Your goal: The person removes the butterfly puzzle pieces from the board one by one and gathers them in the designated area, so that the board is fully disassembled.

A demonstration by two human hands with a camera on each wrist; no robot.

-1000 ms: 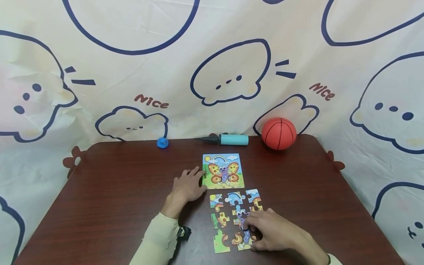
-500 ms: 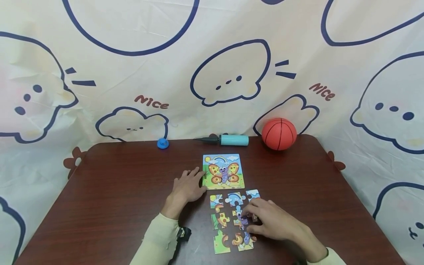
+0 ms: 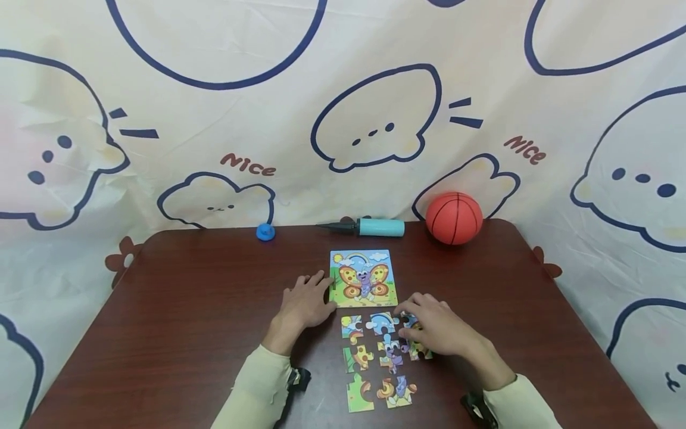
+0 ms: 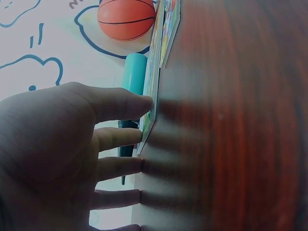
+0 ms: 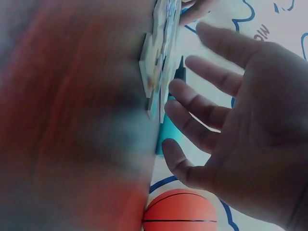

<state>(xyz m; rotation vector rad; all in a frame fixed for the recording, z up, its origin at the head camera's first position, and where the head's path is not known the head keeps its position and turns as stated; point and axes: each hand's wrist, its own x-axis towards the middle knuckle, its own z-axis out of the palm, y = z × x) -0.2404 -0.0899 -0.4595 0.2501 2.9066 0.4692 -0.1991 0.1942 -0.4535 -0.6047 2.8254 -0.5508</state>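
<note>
My left hand [image 3: 305, 301] rests at the left edge of a square butterfly picture board [image 3: 364, 278]; its fingers are spread, with the thumb and index fingertip right at the edge in the left wrist view. Nearer to me lie loose jigsaw pieces in rows, among them a rainbow piece [image 3: 382, 322], a purple body piece [image 3: 391, 351] and a green corner piece [image 3: 358, 396]. Over the right-hand column hovers my right hand [image 3: 442, 325], its fingers loosely bent and apart in the right wrist view. It partly hides the upper right pieces; a right-side piece [image 3: 421, 351] shows below its thumb.
Along the table's back edge stand a small blue disc-like object [image 3: 265, 232], a teal hand pump [image 3: 380, 227] with a black tip, and a red basketball [image 3: 454, 218]. A cartoon-printed cloth [image 3: 289, 125] hangs behind the brown table [image 3: 203, 310].
My right hand has moved away from me, from the bottom right of the pieces up to the top right, uncovering the lower pieces. The left hand has stayed at the board.
</note>
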